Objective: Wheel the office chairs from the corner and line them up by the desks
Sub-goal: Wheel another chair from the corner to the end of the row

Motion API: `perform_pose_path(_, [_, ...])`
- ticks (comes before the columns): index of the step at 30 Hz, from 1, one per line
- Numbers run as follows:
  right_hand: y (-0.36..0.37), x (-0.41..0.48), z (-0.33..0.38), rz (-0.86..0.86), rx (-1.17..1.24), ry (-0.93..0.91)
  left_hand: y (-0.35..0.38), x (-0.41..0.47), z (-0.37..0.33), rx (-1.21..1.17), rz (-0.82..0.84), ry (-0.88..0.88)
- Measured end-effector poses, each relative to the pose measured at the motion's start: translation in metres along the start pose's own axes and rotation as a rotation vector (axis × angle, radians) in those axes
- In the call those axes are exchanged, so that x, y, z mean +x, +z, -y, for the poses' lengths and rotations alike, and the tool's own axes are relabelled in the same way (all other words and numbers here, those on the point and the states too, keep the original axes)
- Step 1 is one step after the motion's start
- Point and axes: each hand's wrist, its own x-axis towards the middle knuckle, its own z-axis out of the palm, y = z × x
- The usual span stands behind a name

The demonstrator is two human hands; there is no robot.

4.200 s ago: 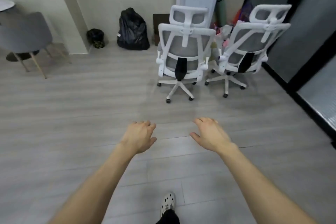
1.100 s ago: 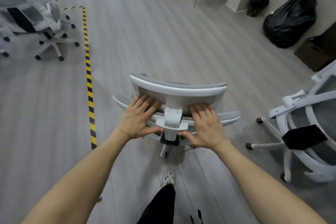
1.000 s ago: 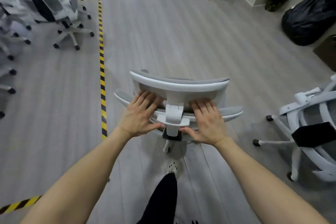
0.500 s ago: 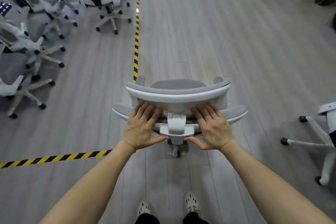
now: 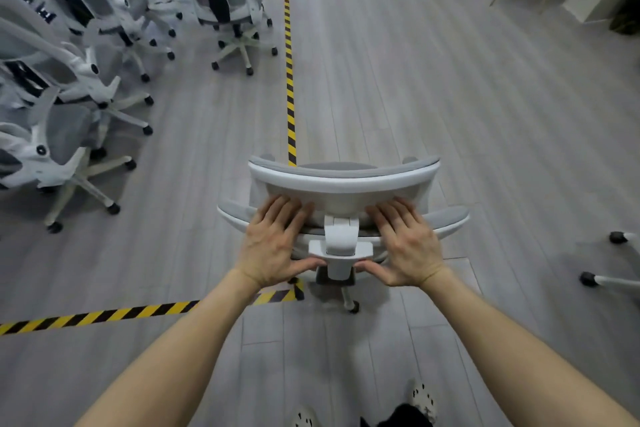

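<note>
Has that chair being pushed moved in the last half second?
Yes. The chair has rolled forward and left; its base now covers the floor-tape corner.

Grey plank floor [image 5: 433, 87] is carrying everything here — yellow-black hazard tape [image 5: 290, 80] is running away just ahead of the left hand [image 5: 275, 243], cornering under it. White office chairs [image 5: 104, 55] are crowding left of that hand — another chair's casters [image 5: 602, 258] are sitting right of the right hand [image 5: 405, 244].
</note>
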Motion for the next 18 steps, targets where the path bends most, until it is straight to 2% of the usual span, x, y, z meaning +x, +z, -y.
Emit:
perform_pose_path(7, [0.035,0.088,0.079,0.033,0.029,-0.001,-0.008,-0.031,0.119,0.031,0.062,-0.034])
perform_pose_path(12, [0.078,0.174,0.097,0.029,0.067,-0.053,-0.004,-0.022,0.2,0.05,0.065,-0.097])
perform_pose_path(18, [0.142,0.31,0.097,0.067,0.116,-0.127,0.003,0.022,0.31,0.086,0.217,-0.199])
